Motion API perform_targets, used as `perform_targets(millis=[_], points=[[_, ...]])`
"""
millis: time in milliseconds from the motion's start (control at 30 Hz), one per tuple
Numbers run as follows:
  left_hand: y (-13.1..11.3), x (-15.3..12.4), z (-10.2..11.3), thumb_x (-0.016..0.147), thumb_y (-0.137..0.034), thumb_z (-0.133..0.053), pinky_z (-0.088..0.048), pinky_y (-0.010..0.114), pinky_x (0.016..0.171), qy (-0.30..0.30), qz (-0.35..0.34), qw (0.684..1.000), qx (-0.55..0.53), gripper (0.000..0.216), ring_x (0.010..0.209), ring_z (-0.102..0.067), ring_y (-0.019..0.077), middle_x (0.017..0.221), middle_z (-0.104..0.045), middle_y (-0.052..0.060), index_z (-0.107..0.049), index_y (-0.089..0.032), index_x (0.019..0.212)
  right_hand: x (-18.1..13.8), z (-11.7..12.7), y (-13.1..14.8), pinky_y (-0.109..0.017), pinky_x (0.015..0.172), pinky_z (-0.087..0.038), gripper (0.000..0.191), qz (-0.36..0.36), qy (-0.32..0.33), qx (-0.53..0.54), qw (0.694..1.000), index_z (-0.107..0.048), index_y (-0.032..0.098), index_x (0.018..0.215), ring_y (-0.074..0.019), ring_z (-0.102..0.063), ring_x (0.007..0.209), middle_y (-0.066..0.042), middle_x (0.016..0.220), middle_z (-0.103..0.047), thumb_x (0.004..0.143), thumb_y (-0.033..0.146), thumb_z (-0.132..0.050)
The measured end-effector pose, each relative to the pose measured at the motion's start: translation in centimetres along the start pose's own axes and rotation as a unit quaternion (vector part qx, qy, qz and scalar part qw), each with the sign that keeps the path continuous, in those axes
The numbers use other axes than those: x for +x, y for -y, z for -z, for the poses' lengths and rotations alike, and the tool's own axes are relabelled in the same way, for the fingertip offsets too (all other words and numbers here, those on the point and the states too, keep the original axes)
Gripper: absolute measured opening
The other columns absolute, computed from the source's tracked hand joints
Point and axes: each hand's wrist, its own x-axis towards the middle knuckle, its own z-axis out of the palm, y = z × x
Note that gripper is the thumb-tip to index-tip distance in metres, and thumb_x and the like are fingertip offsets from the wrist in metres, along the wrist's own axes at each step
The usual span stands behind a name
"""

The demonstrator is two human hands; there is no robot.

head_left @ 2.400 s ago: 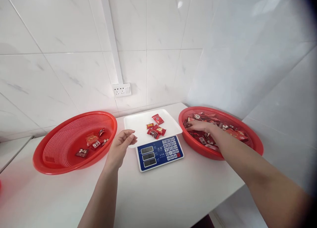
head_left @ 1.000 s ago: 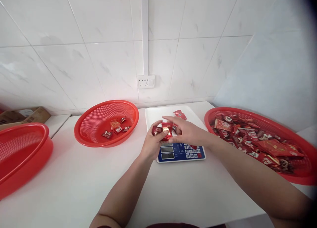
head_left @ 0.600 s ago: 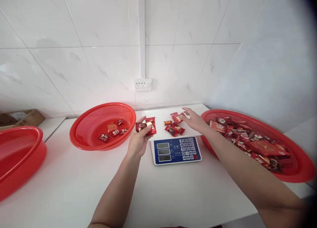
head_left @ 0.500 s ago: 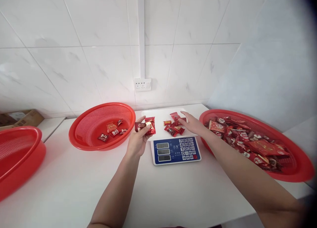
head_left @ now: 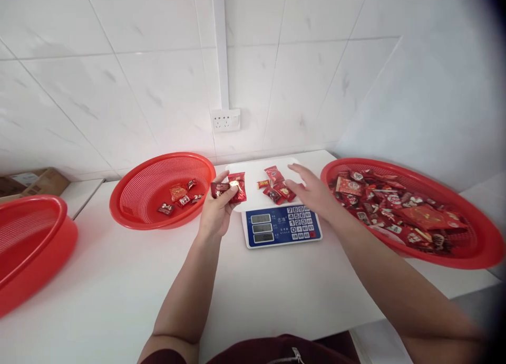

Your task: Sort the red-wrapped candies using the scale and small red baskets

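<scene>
My left hand is closed around a few wrapped candies in red and dark brown packets, held just left of the scale pan. Over the pan's right side, my right hand has its thumb and fingers apart, with nothing visible in it. Close to its fingertips lie several red wrapped candies and a small yellow-and-red one. They rest on the white pan of a digital scale, whose blue panel has keys and small displays; the digits are too faint to read.
On the left stands a red perforated basket with several candies at its bottom. A fuller red basket of wrapped candies is at the right. Another red basket sits at the far left, before a cardboard box. A tiled wall with a socket rises behind.
The camera view has tilted downward. My right hand has drawn back slightly from the candies on the pan, its fingers still spread. My left hand keeps its hold on the candies.
</scene>
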Motion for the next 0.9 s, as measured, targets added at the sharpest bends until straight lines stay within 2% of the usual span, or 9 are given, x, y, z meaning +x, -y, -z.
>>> perform_targets(millis=[100, 167, 233, 300, 400, 467, 567, 733, 900], points=[[-0.7, -0.3, 0.2, 0.065, -0.017, -0.075, -0.051, 0.022, 0.068, 0.020, -0.041, 0.998, 0.032, 0.052, 0.075, -0.063, 0.0109, 0.090, -0.066, 0.000, -0.060, -0.025, 0.114, -4.1, 0.8, 0.7, -0.044, 0.099, -0.043, 0.042, -0.031, -0.078, 0.095, 0.992, -0.054, 0.024, 0.119, -0.0248, -0.055, 0.114, -0.009, 0.125, -0.057, 0.085, 0.049, -0.050], [-1.2, -0.9, 0.2, 0.065, -0.016, -0.075, -0.051, 0.023, 0.072, 0.051, -0.065, 0.992, 0.097, 0.050, 0.081, -0.062, 0.0124, 0.095, -0.065, 0.000, -0.062, -0.027, 0.112, -7.1, 0.9, 0.9, -0.042, 0.089, -0.050, 0.037, -0.057, -0.052, 0.149, 0.986, -0.058, 0.025, 0.110, -0.0237, -0.063, 0.099, -0.009, 0.107, -0.066, 0.084, 0.050, -0.052], [-1.5, -1.9, -0.3, 0.065, -0.014, -0.074, -0.050, 0.024, 0.072, 0.130, -0.057, 0.968, 0.204, 0.047, 0.083, -0.062, 0.0148, 0.097, -0.066, 0.001, -0.065, -0.027, 0.109, -9.9, 0.7, 0.9, -0.039, 0.079, -0.054, 0.035, -0.072, 0.022, 0.193, 0.978, -0.059, 0.025, 0.104, -0.0219, -0.066, 0.085, -0.007, 0.092, -0.068, 0.083, 0.052, -0.053], [-1.5, -3.1, -1.0, 0.069, -0.010, -0.069, -0.050, 0.028, 0.072, 0.259, -0.026, 0.912, 0.317, 0.044, 0.085, -0.063, 0.0187, 0.098, -0.067, 0.003, -0.066, -0.026, 0.109, -12.0, 0.3, 1.0, -0.036, 0.071, -0.054, 0.037, -0.068, 0.100, 0.229, 0.966, -0.059, 0.025, 0.102, -0.0203, -0.065, 0.077, -0.007, 0.086, -0.068, 0.082, 0.055, -0.052], [-0.8, -4.7, -2.3, 0.073, -0.005, -0.057, -0.048, 0.032, 0.078, 0.429, -0.021, 0.789, 0.440, 0.048, 0.094, -0.063, 0.0231, 0.107, -0.067, 0.005, -0.061, -0.028, 0.115, -13.4, -0.1, 1.5, -0.032, 0.066, -0.051, 0.038, -0.039, 0.178, 0.220, 0.958, -0.060, 0.022, 0.093, -0.0194, -0.062, 0.073, -0.007, 0.081, -0.067, 0.083, 0.057, -0.050], [-0.3, -5.5, -2.8, 0.073, -0.003, -0.053, -0.047, 0.030, 0.076, 0.486, -0.048, 0.719, 0.494, 0.051, 0.095, -0.063, 0.0231, 0.108, -0.066, 0.005, -0.057, -0.028, 0.116, -13.7, -0.1, 2.0, -0.029, 0.063, -0.048, 0.037, -0.033, 0.204, 0.173, 0.963, -0.060, 0.021, 0.082, -0.0182, -0.059, 0.069, -0.005, 0.076, -0.065, 0.085, 0.055, -0.046], [0.0, -6.3, -3.1, 0.075, -0.005, -0.053, -0.046, 0.026, 0.065, 0.517, -0.064, 0.665, 0.535, 0.047, 0.081, -0.064, 0.0201, 0.096, -0.068, 0.003, -0.051, -0.027, 0.116, -13.8, 0.1, 2.4, -0.027, 0.062, -0.045, 0.036, -0.041, 0.245, 0.151, 0.957, -0.059, 0.021, 0.073, -0.0164, -0.056, 0.066, -0.003, 0.071, -0.063, 0.088, 0.051, -0.045], [-1.1, -6.8, -3.0, 0.078, -0.010, -0.055, -0.045, 0.024, 0.059, 0.523, -0.042, 0.641, 0.560, 0.039, 0.074, -0.064, 0.0181, 0.090, -0.069, 0.004, -0.049, -0.024, 0.113, -14.4, 0.6, 1.9, -0.025, 0.062, -0.043, 0.033, -0.050, 0.303, 0.237, 0.922, -0.057, 0.020, 0.069, -0.0144, -0.054, 0.065, -0.001, 0.067, -0.060, 0.087, 0.046, -0.049], [-2.6, -6.1, -2.6, 0.080, -0.010, -0.055, -0.051, 0.030, 0.076, 0.485, -0.085, 0.692, 0.528, 0.028, 0.093, -0.064, 0.0210, 0.107, -0.066, 0.009, -0.061, -0.024, 0.103, -14.4, 0.8, 1.0, -0.025, 0.059, -0.041, 0.037, -0.061, 0.313, 0.277, 0.907, -0.056, 0.019, 0.066, -0.0135, -0.051, 0.062, -0.002, 0.065, -0.058, 0.086, 0.049, -0.049]])
